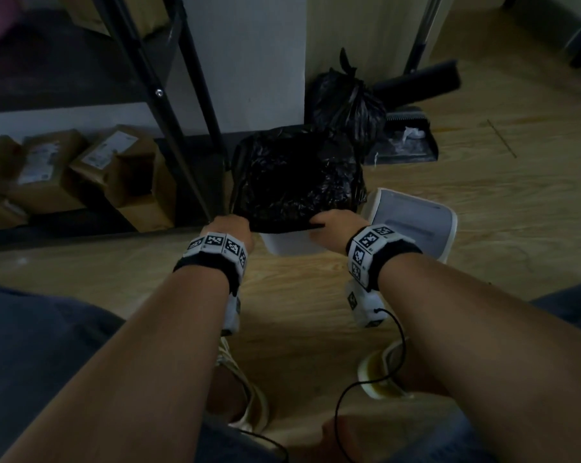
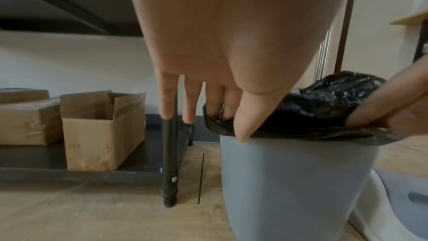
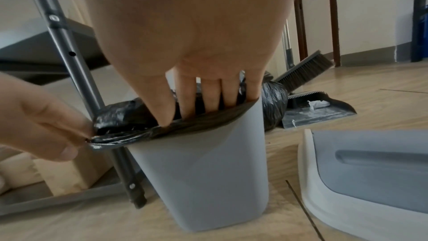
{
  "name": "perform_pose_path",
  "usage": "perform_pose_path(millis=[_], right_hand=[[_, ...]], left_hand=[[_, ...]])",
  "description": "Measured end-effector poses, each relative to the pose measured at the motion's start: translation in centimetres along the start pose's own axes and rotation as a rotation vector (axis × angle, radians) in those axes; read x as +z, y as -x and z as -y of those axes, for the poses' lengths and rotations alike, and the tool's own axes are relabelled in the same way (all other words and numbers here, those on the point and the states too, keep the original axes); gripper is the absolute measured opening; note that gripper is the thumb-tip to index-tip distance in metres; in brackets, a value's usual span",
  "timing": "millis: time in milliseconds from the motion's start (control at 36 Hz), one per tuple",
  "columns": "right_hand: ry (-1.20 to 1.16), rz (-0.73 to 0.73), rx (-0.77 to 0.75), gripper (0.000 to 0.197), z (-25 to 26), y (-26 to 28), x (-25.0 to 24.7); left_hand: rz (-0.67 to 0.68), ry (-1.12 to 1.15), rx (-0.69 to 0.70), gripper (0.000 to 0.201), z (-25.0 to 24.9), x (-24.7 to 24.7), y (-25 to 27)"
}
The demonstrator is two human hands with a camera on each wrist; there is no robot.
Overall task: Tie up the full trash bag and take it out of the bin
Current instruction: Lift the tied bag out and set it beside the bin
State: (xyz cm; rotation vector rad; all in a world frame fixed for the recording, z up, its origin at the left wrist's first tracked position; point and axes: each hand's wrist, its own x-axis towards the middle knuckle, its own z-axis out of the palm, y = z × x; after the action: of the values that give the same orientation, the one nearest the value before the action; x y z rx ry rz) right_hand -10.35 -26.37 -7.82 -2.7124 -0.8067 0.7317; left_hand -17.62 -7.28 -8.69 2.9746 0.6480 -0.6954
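Note:
A full black trash bag [image 1: 295,175] sits in a grey bin [image 1: 289,243] on the floor, its edge folded over the rim. My left hand [image 1: 235,228] pinches that edge at the bin's near left corner, thumb outside and fingers tucked under the plastic [image 2: 234,125]. My right hand [image 1: 332,223] grips the same edge further right, thumb outside and fingers inside the bag [image 3: 178,118]. In the right wrist view the bag's edge [image 3: 197,124] is pulled up off the bin [image 3: 208,171] between the two hands. The bag's contents are hidden.
The bin's lid [image 1: 412,225] lies on the wooden floor at the right. Behind the bin stand a tied black bag [image 1: 349,98], a dustpan [image 1: 406,142] and a broom [image 1: 419,81]. A black shelf leg [image 1: 195,155] and cardboard boxes [image 1: 82,168] are at the left.

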Motion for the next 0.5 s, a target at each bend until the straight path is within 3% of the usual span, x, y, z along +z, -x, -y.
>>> perform_pose_path(millis=[83, 167, 417, 500], right_hand=[[0.056, 0.045, 0.054, 0.041, -0.3, -0.1, 0.5], [0.046, -0.018, 0.094, 0.037, -0.7, -0.3, 0.5], [-0.245, -0.614, 0.314, 0.022, -1.8, -1.1, -1.6], [-0.391, -0.71, 0.352, 0.022, -2.4, -2.0, -1.7]], left_hand=[[0.004, 0.003, -0.003, 0.032, 0.2, 1.0, -0.4], [0.002, 0.037, -0.023, 0.031, 0.3, 1.1, -0.5], [-0.314, 0.343, -0.189, 0.029, 0.2, -2.1, -2.0], [-0.319, 0.395, -0.181, 0.033, -0.2, -2.7, -2.5]])
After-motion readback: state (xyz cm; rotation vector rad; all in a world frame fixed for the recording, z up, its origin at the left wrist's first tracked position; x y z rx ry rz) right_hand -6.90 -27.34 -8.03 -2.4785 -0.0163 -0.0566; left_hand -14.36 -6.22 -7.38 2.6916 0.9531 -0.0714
